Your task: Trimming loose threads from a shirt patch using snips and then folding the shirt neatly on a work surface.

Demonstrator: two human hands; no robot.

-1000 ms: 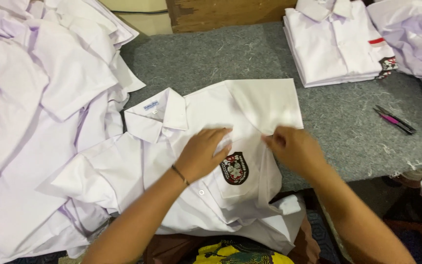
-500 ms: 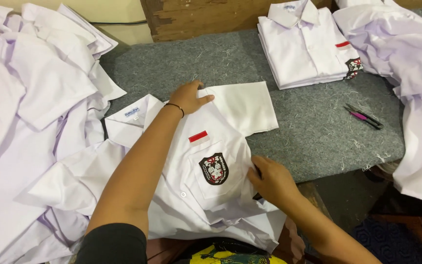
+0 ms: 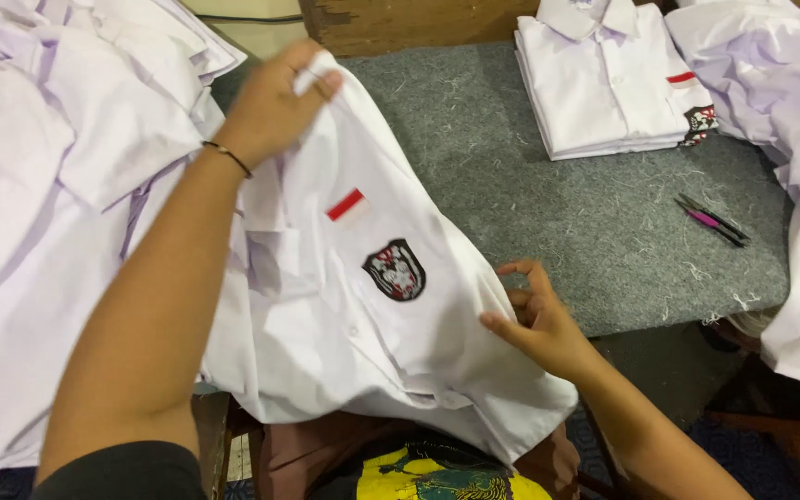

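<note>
A white short-sleeved shirt [image 3: 363, 324] with a red-and-white flag patch and a dark round badge on its chest is lifted off the grey felt table [image 3: 557, 213]. My left hand [image 3: 270, 106], a thin dark band at its wrist, is shut on the shirt's collar end and holds it up. My right hand [image 3: 534, 319] touches the shirt's right edge lower down, fingers spread, near the table's front edge.
A neat stack of folded white shirts [image 3: 604, 83] lies at the back of the table. A pink-and-black pair of snips [image 3: 710, 220] rests at the right. Loose white shirts are heaped at the left [image 3: 57, 157] and at the right [image 3: 780, 120]. A wooden board [image 3: 400, 23] stands behind.
My left hand has gone from pressing the shirt flat to gripping its collar end and lifting it up and left. My right hand has slid to the shirt's right edge.
</note>
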